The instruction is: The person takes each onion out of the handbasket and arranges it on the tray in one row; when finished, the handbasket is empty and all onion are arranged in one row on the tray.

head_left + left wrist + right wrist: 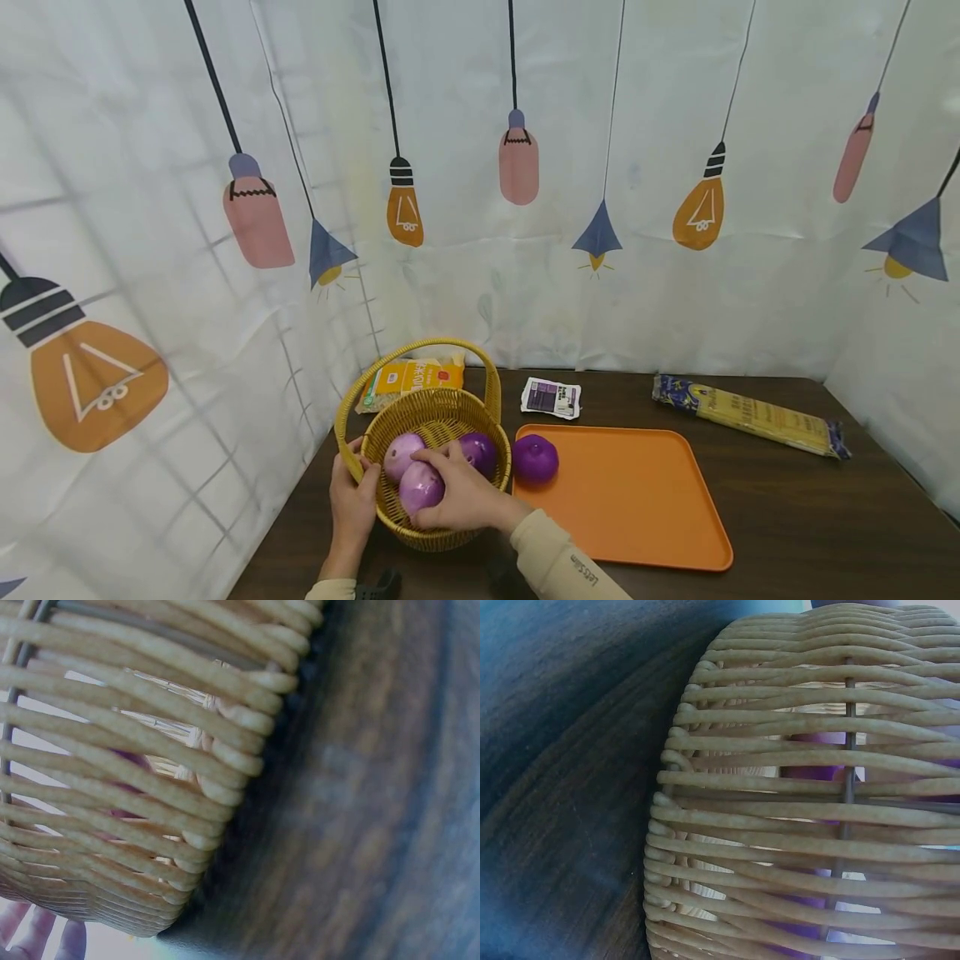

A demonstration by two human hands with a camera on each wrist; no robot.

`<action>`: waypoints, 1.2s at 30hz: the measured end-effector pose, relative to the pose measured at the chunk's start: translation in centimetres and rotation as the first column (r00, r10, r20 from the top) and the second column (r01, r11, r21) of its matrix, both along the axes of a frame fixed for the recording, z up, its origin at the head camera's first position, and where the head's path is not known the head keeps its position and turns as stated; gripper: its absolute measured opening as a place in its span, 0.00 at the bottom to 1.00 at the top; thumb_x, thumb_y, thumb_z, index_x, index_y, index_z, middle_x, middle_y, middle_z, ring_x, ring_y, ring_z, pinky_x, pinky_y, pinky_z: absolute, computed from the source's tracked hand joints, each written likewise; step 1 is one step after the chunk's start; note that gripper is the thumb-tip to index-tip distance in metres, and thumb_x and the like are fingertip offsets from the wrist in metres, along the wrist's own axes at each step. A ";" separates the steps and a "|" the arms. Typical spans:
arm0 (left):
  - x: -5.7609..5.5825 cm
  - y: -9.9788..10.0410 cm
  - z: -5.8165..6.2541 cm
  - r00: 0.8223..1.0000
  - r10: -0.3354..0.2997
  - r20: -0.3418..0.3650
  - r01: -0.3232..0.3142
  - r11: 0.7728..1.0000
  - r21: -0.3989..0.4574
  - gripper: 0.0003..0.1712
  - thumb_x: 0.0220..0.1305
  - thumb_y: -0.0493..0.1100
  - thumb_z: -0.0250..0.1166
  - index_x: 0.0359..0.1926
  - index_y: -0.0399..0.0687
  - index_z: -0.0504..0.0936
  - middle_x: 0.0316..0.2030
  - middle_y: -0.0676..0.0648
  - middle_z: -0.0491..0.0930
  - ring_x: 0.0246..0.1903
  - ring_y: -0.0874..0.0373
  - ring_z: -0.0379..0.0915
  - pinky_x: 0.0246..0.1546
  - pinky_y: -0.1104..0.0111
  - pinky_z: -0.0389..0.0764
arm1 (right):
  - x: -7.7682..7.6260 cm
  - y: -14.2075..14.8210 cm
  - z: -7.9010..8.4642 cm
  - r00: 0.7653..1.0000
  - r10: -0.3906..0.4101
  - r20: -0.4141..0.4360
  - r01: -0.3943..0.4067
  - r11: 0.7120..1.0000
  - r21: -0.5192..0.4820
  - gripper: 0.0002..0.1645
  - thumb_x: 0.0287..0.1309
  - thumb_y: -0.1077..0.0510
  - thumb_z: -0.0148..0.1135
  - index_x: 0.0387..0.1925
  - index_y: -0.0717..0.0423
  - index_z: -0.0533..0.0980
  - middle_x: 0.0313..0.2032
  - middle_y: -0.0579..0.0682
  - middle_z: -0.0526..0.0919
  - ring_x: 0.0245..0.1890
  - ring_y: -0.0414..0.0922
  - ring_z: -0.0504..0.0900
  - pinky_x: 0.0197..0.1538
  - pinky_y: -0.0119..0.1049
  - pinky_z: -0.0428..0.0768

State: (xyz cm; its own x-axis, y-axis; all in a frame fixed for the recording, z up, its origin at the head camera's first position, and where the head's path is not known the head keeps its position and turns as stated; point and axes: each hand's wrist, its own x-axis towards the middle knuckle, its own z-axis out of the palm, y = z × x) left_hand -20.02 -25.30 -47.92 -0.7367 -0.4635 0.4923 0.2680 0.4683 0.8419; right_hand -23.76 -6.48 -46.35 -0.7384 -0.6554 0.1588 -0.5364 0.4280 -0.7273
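You worked at a dark brown bench (795,508) whose surface showed a wood grain, with white cloth (457,75) hanging behind it and along both sides. Grid lines showed faintly on the left stretch. Printed on the cloth you had three orange bulbs (405,208), three pink lamps (519,162) and three whole blue lamps (597,229), with a scrap of another blue shape at the lower left edge.

On the bench stood one woven basket (442,540), upright, its single handle (450,342) arching over the far side. One orange tray (622,496) lay flat to its right. Three packs lay about them: a yellow and orange pack (416,377) behind the basket, a small white and purple pouch (551,398) beyond the tray, and a long yellow pack (750,417) slanting at the far right.

You had four purple balls in all. Two pale balls (405,455) and one dark ball (478,452) were within the basket's rim; the other dark ball (535,458) sat at the tray's far left corner, just beside the basket.

Your right hand (459,492) pinched the nearer pale ball between thumb and fingers inside the basket. Your left hand (354,504) gripped the basket's left side, by the handle's foot. Whether the held ball touched the basket's floor, you could not tell.
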 end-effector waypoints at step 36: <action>-1.9 -1.6 -3.1 1.000 -0.006 0.030 0.005 0.999 0.035 0.20 0.61 0.29 0.61 0.55 0.34 0.73 0.39 0.41 0.73 0.30 0.61 0.66 0.32 0.78 0.67 | 0.8 5.9 0.7 0.997 -0.073 -0.018 0.064 0.946 -0.318 0.45 0.47 0.44 0.75 0.66 0.41 0.65 0.53 0.42 0.72 0.48 0.38 0.77 0.51 0.34 0.78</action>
State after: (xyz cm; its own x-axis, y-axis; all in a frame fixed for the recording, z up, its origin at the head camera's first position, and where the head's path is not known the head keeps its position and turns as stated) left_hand -21.91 -26.94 -51.06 -0.7536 -0.4758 0.4536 0.2449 0.4372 0.8654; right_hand -22.98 -0.56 -45.63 -0.7717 -0.5155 0.3725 -0.5370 0.2143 -0.8159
